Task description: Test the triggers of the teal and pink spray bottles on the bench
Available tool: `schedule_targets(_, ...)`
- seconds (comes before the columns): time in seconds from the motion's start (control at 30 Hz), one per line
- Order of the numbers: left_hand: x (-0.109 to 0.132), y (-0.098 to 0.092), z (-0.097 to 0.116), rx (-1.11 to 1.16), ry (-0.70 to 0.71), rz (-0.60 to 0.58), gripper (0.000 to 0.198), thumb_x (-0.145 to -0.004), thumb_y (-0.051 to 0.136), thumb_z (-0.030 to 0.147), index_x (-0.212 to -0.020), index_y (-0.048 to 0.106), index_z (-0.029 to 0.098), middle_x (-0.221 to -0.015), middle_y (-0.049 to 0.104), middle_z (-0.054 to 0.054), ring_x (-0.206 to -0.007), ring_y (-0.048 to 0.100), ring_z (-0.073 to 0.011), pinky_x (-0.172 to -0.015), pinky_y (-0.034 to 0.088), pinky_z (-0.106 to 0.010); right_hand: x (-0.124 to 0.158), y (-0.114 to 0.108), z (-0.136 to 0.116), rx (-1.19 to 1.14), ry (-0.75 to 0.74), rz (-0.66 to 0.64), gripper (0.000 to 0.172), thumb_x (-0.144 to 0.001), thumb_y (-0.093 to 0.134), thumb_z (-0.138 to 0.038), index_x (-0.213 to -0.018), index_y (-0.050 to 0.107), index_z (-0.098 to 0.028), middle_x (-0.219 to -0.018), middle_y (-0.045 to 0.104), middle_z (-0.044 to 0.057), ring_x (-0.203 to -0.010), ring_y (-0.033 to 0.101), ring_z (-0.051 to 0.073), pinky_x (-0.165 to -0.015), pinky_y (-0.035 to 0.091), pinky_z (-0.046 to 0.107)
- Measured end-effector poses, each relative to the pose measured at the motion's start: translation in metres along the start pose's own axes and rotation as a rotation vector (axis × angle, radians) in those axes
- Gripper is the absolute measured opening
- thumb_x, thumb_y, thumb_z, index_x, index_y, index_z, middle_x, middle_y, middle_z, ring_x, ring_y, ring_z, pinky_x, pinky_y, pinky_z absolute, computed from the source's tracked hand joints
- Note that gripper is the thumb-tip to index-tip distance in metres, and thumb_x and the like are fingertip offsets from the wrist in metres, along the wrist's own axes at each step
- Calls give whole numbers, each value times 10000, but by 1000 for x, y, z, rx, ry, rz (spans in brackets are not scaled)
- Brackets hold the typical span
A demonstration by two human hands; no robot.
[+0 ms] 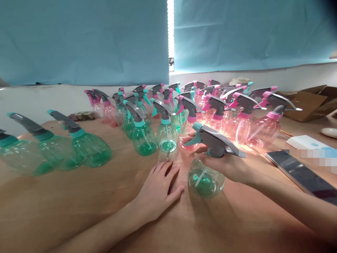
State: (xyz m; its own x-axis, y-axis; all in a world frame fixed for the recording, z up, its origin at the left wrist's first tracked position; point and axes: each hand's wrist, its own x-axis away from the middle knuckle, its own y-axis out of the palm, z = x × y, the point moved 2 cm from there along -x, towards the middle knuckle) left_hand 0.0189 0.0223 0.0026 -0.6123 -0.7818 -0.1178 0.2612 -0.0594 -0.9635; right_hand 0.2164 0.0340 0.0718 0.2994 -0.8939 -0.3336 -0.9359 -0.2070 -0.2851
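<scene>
My right hand is closed round the neck of a green spray bottle with a grey and teal trigger head. The bottle stands on the wooden table in front of me. Just left of that bottle, my left hand lies flat on the table with its fingers stretched out, holding nothing. Behind both hands stand several green spray bottles and several pink ones, crowded together.
Three green spray bottles stand in a row at the left. A dark flat slab and a white box lie at the right. Cardboard boxes sit at the far right. Blue sheets cover the wall behind.
</scene>
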Motion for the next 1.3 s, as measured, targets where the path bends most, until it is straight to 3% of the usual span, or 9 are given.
schedule_targets(0.17, 1, -2, 1, 12, 6, 2, 489, -920, 541, 399, -1356, 481, 186, -1413, 469, -143, -1284, 415, -323, -1038, 362, -513, 1, -1, 2, 31, 12, 46, 420, -767, 593, -208, -1179, 609, -285, -1172, 669, 50, -863, 672, 192, -772, 574, 363)
schedule_targets(0.3, 1, -2, 1, 25, 8, 10, 486, -919, 543, 393, -1354, 488, 183, -1408, 472, -143, -1286, 414, -328, -1038, 364, -517, 0, -2, 6, 77, -5, 64, 435, -759, 590, -184, -1182, 604, -288, -1201, 652, 54, -842, 669, 190, -790, 565, 384)
schedule_targets(0.47, 0, -1, 1, 22, -1, -4, 497, -919, 547, 396, -1364, 484, 183, -1416, 464, -141, -1294, 407, -327, -1055, 348, -510, -3, -1, 7, 183, -33, 44, 482, -776, 564, -163, -1239, 567, -298, -1178, 655, 51, -1002, 633, 231, -836, 535, 396)
schedule_targets(0.67, 0, -1, 1, 16, -1, -17, 500, -926, 539, 401, -1366, 479, 171, -1416, 461, -147, -1299, 398, -320, -1059, 343, -507, 0, 0, 4, 113, -37, 103, 414, -754, 563, -160, -1154, 594, -262, -1152, 655, 53, -837, 660, 175, -803, 551, 357)
schedule_targets(1.13, 0, 0, 0, 23, 12, 15, 490, -920, 538, 401, -1357, 482, 188, -1410, 473, -140, -1293, 410, -333, -1041, 363, -524, 0, 0, 6, 157, -47, 97, 505, -760, 549, -154, -1244, 553, -301, -1189, 659, 56, -842, 679, 190, -798, 551, 381)
schedule_targets(1.3, 0, 0, -1, 20, 6, 7, 492, -918, 544, 404, -1353, 490, 180, -1420, 463, -148, -1295, 409, -336, -1044, 361, -524, 0, 0, 3, 92, -22, 52, 543, -734, 533, -135, -1252, 547, -299, -1237, 635, 66, -817, 694, 185, -666, 561, 316)
